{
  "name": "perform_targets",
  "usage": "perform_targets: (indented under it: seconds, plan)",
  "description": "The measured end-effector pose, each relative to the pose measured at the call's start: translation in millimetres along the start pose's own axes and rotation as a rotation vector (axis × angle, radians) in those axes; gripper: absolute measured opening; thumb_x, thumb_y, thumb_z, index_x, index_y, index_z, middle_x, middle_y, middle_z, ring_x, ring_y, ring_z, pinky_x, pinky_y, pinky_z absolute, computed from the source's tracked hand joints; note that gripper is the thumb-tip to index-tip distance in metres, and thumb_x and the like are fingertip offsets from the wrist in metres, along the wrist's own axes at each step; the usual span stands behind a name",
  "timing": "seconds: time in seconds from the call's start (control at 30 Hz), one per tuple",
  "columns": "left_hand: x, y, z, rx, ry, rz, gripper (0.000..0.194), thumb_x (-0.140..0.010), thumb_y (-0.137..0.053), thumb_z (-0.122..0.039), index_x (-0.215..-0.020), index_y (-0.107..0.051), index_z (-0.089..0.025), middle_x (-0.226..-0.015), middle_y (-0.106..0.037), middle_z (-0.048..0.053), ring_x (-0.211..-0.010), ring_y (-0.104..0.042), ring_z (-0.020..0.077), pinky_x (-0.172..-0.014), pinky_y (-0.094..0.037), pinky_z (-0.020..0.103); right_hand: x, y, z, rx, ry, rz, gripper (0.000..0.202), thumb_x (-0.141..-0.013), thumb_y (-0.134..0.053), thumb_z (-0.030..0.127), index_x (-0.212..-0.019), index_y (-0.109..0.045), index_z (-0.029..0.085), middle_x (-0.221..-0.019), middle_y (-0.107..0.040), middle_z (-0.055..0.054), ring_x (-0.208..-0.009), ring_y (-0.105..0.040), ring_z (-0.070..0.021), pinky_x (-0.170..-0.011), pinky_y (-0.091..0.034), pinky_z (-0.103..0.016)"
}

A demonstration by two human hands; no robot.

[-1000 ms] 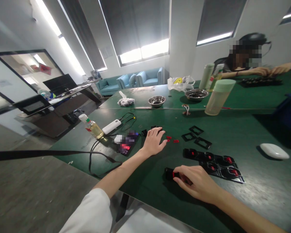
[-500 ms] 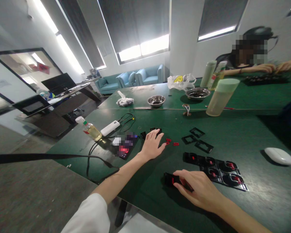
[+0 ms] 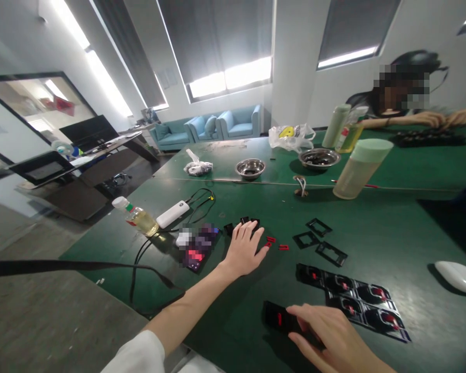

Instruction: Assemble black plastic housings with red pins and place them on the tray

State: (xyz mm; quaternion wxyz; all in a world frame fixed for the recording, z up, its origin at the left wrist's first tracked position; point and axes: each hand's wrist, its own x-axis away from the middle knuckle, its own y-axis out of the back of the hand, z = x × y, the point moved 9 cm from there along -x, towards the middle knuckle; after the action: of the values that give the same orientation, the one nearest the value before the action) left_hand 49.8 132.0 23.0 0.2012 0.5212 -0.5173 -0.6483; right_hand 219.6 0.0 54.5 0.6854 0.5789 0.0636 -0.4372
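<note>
My left hand (image 3: pixel 244 249) reaches over the green table (image 3: pixel 233 321) with its fingers spread, the fingertips beside small black parts (image 3: pixel 229 228). Its thumb is close to several small red pieces (image 3: pixel 282 247). My right hand (image 3: pixel 326 331) has thumb and fingers around the right side of a black part (image 3: pixel 275 315) with a red piece on it, near the front edge. Several assembled black units (image 3: pixel 368 294) with red pieces lie in rows right of it. Beyond them are three flat black frames (image 3: pixel 332 254).
A phone (image 3: pixel 202 247), a white power bank (image 3: pixel 173 214) with cables and a bottle (image 3: pixel 137 217) are at left. Metal bowls (image 3: pixel 250 169), a tumbler (image 3: pixel 361 168) and a plastic bag stand farther back. A white mouse (image 3: pixel 459 277) lies at right; a person sits opposite.
The view has tilted up slightly, so the table things sit lower in the picture. My left hand stays near the black parts, and my right hand stays at the black part.
</note>
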Motion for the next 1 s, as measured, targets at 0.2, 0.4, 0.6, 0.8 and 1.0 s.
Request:
perform_targets:
  seconds: [0.2,0.4,0.6,0.8,1.0]
  plan:
    - [0,1.0,-2,-0.008,-0.001,0.021,0.051,-0.107,-0.053,-0.045,-0.149,-0.052,-0.016,-0.155,-0.055,0.018,-0.148,-0.048,0.0324,-0.127,-0.035,0.057,-5,-2,-5,-0.026,-0.041,-0.011,0.023,-0.111,-0.049,0.034,-0.125,-0.060,0.020,-0.078,-0.071,0.000,-0.068,-0.073,-0.0153,-0.067,-0.053,-0.027]
    - [1,2.6,-2,0.007,0.018,0.044,0.052,-0.107,-0.053,-0.044,-0.150,-0.051,-0.014,-0.155,-0.055,0.018,-0.146,-0.049,0.0328,-0.128,-0.033,0.056,-7,-10,-8,-0.094,-0.070,0.083,0.025,-0.112,-0.046,0.035,-0.126,-0.059,0.019,-0.083,-0.071,-0.001,-0.070,-0.072,-0.0156,-0.066,-0.053,-0.027]
    - [2,4.5,-3,0.022,0.012,0.053,0.053,-0.106,-0.055,-0.042,-0.151,-0.050,-0.013,-0.155,-0.056,0.018,-0.146,-0.049,0.0328,-0.127,-0.033,0.055,-7,-12,-11,-0.152,-0.095,0.138,0.025,-0.112,-0.047,0.034,-0.129,-0.057,0.019,-0.084,-0.071,0.000,-0.062,-0.066,-0.0132,-0.065,-0.050,-0.027]
    - [5,3.3,7,0.062,0.038,0.063,0.054,-0.104,-0.056,-0.040,-0.152,-0.048,-0.016,-0.155,-0.055,0.016,-0.146,-0.049,0.0314,-0.127,-0.034,0.054,-7,-15,-11,-0.180,-0.082,0.150,0.025,-0.110,-0.050,0.032,-0.129,-0.059,0.018,-0.084,-0.071,-0.001,-0.070,-0.070,-0.0150,-0.066,-0.049,-0.027]
    - [5,3.4,14,0.101,0.078,0.060,0.054,-0.102,-0.059,-0.038,-0.150,-0.049,-0.015,-0.153,-0.056,0.017,-0.142,-0.051,0.0322,-0.124,-0.038,0.052,-6,-14,-18,-0.167,-0.129,0.132,0.025,-0.110,-0.050,0.031,-0.130,-0.058,0.019,-0.085,-0.070,0.000,-0.063,-0.064,-0.0120,-0.062,-0.048,-0.025]
